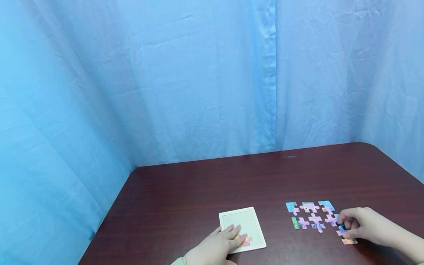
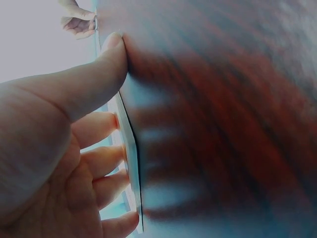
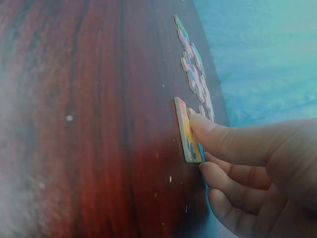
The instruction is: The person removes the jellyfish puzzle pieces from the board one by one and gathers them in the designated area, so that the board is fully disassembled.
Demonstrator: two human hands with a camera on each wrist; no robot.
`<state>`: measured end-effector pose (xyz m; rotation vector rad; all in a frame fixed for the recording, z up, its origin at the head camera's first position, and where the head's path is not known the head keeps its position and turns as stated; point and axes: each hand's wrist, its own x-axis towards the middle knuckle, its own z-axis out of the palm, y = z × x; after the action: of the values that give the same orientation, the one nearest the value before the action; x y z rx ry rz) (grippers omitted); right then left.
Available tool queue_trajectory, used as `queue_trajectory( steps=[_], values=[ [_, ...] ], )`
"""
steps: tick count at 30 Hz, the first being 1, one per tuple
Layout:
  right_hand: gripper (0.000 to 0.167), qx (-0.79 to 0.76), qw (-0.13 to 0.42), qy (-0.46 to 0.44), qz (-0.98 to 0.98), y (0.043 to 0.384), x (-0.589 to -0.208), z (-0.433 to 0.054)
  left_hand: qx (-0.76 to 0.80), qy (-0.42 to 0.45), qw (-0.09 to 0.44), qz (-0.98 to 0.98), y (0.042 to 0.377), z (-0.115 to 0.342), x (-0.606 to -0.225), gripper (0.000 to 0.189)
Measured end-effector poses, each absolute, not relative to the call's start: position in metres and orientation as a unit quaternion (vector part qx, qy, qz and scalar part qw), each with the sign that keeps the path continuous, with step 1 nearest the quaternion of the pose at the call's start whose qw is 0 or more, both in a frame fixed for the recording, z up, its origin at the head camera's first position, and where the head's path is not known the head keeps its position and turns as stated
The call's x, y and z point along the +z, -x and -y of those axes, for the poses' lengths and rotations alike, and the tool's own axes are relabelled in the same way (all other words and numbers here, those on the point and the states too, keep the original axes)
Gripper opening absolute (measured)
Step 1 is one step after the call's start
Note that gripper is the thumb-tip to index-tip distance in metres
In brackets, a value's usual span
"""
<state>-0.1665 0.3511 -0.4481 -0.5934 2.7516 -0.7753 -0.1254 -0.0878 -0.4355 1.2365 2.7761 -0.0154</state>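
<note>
My left hand [image 1: 218,244] lies with its fingers spread across a white puzzle tray [image 1: 248,221]. A yellow and pink jigsaw piece [image 1: 246,241] sits in the tray's near part, partly covered by the fingers. In the left wrist view, fingertips rest along the edge of the tray [image 2: 130,144], with the thumb apart from them. At the right, my right hand [image 1: 367,224] pinches a jigsaw piece [image 3: 185,134] with yellow, pink and blue on it, between thumb and fingers. The fingers hide part of that piece.
Left of the right hand, several loose jigsaw pieces [image 1: 316,221] in pink, blue and green lie in two rough rows on the dark red-brown table [image 1: 185,195]. A blue curtain [image 1: 198,81] hangs behind and beside the table.
</note>
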Motion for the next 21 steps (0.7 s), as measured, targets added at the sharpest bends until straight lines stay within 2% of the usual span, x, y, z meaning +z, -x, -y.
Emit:
queue_trajectory(
  steps=[21],
  values=[
    [0.019, -0.261, 0.086, 0.224, -0.935, 0.1642, -0.4422, -0.3453, -0.018, -0.411, 0.029, -0.911, 0.1246, 0.0886, -0.4364, 0.072]
  ],
)
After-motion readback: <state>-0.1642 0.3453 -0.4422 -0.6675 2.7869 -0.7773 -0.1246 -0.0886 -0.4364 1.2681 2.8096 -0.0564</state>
